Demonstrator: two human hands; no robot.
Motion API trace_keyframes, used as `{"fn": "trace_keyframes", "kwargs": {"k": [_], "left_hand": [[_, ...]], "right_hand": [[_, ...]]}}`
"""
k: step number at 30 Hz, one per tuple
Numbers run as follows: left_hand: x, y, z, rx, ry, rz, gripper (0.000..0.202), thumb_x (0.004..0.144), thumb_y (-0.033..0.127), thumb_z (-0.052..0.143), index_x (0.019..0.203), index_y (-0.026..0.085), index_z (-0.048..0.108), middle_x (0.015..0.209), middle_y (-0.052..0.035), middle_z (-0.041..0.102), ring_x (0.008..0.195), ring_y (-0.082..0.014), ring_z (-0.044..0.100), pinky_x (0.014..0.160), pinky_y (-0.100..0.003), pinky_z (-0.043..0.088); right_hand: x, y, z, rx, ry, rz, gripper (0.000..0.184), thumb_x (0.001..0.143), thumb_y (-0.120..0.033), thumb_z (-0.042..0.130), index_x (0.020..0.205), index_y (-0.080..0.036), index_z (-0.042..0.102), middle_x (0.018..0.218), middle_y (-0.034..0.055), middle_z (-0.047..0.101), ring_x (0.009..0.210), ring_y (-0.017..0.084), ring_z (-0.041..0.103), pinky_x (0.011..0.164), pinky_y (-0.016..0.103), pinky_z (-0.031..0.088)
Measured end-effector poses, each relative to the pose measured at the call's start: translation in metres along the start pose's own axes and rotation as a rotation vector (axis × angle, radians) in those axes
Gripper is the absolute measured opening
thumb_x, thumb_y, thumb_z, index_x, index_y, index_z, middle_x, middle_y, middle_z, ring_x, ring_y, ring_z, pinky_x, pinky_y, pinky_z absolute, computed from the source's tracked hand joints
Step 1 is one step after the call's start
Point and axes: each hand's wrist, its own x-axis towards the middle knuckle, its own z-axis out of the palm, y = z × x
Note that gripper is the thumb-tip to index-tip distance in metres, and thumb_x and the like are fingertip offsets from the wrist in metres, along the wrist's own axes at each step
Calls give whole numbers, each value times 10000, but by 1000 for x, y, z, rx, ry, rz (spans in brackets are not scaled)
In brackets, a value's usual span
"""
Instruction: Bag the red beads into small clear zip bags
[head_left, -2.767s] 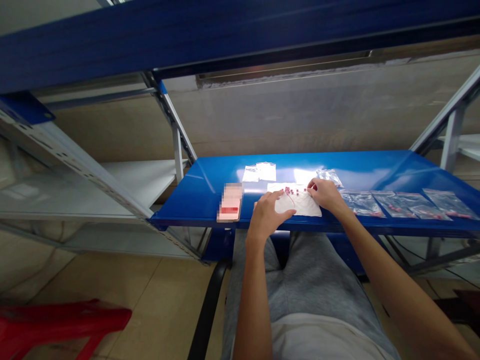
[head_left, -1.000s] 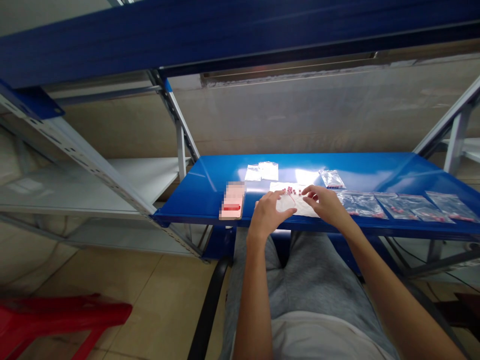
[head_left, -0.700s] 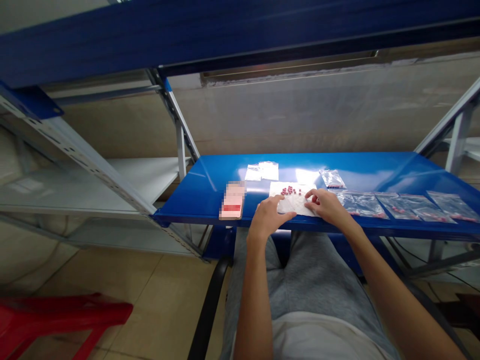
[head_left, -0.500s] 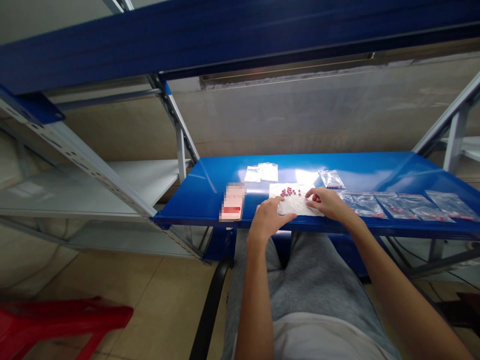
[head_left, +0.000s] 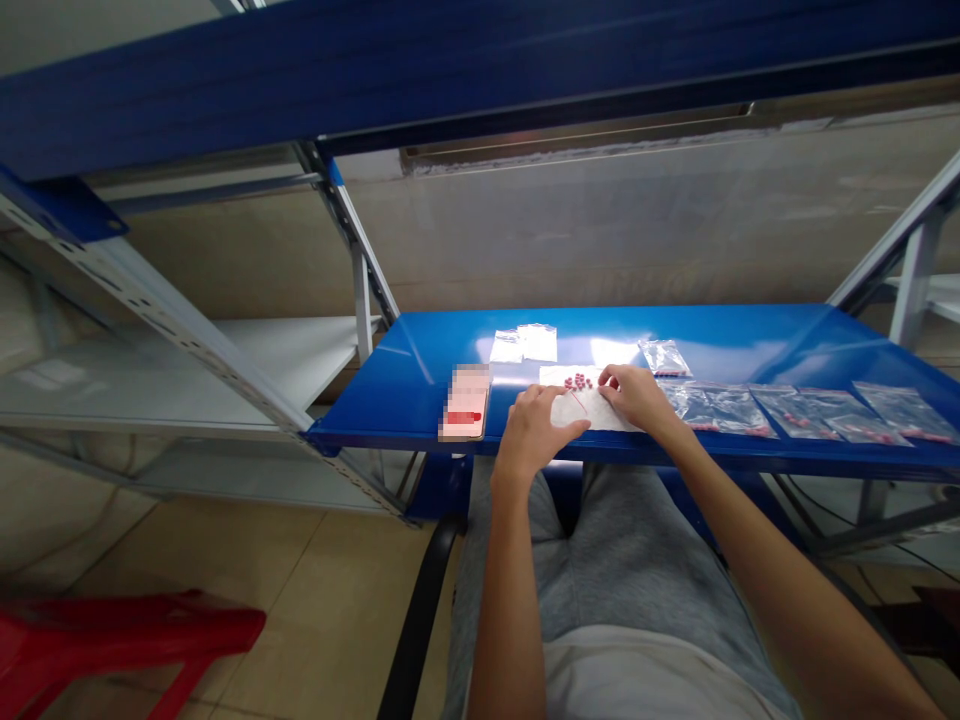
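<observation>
A white cloth or paper [head_left: 616, 417] lies near the front edge of the blue shelf, with several small red beads [head_left: 579, 382] grouped on its far part. My left hand [head_left: 531, 428] rests at the cloth's left edge, thumb spread away from its fingers. From its fingertips a thin red thread [head_left: 580, 403] slants down across the cloth; whether the fingers grip it I cannot tell. Over the right side, my right hand [head_left: 634, 393] pinches thumb and fingers together just right of the beads. Whatever sits between those fingertips is hidden.
Several clear zip bags [head_left: 814, 412] with red pieces line the shelf [head_left: 420, 350] on the right; another bag [head_left: 664, 358] lies behind them. A phone [head_left: 466, 405] and white packets [head_left: 536, 343] are at left. A blue beam [head_left: 480, 75] crosses above. A red stool [head_left: 127, 640] stands lower left.
My right hand has shifted left toward the beads, and its fingertips now cover where a lone bead lay. A red thread now shows beside my left fingers, which have barely moved.
</observation>
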Motion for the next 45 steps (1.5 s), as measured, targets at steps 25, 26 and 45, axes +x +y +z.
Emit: {"fn": "trace_keyframes", "kwargs": {"k": [25,26,45], "left_hand": [[-3,3,-15,-159,112,-27,511,782,453,844,1212,231,681,1027,-55,745,969,-224,703,842,-335,561],[-3,2,-16,-199,118,-34,526,765,446,859,1214,235,684,1021,-52,745,968,-222,701,831,-327,562],[6,4,-21,-684,247,-102,195,898,365,657,917,177,705,813,-35,728,815,-184,699,691,-260,493]], "right_hand": [[-32,-71,-58,639,-289,-86,206,852,-369,631,803,-186,712,760,49,716,687,184,645,577,270,500],[-35,-73,-58,675,-266,-55,200,845,-365,631,802,-184,705,759,50,716,688,185,650,566,265,501],[-56,-80,-58,1047,-15,71,377,802,-538,741,852,-170,680,740,77,725,698,207,685,513,261,443]]}}
